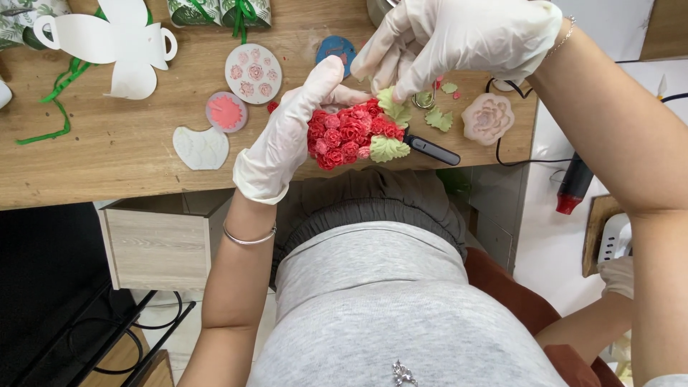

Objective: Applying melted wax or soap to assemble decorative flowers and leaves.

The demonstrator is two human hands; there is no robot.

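The left hand, gloved in white, cups the cluster of red and pink clay roses from its left side, thumb lying over the top edge, so the cluster is grasped and held just above the near edge of the wooden table. The right hand, also gloved, comes down from the upper right of the cluster and pinches a pale green leaf between its fingertips against the cluster's upper right rim; a second green leaf already sits on the lower right rim. To seat the leaf well, it seems best to keep the supporting hand steady, press only at the leaf base, and avoid flattening the neighbouring roses (the petals look soft and finely detailed). Right of the cluster lie a loose green leaf, a dark-handled tool and a pale flower-shaped mould. Left of the cluster lie a round pink rose mould, a small round pink mould and a white leaf mould. Beyond it rests a blue oval mould.
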